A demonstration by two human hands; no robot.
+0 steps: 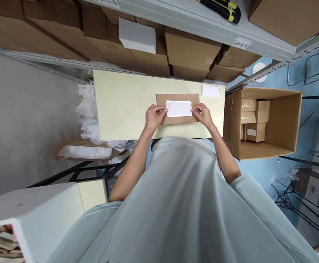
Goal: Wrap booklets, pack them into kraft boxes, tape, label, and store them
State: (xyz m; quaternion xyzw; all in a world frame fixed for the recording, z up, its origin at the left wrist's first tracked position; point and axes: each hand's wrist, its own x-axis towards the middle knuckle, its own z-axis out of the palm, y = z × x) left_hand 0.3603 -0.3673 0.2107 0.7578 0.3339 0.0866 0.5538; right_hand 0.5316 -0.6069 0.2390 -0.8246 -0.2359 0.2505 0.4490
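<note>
A few white paper slips (178,109), stacked slightly out of line, are held between my two hands over a flat brown cardboard piece (177,97). My left hand (155,116) pinches the left edge of the slips. At their right edge, by a small yellow mark, my right hand (202,114) pinches them too. The cardboard lies on a pale cream table (126,106). Another white slip (210,91) with a yellow mark rests near the table's far right corner.
An open carton (282,124) with several small brown boxes stands right of the table. Behind it, a metal shelf (203,31) holds cardboard boxes (191,47) and a white box (137,35). White plastic bags (89,113) hang at the left edge.
</note>
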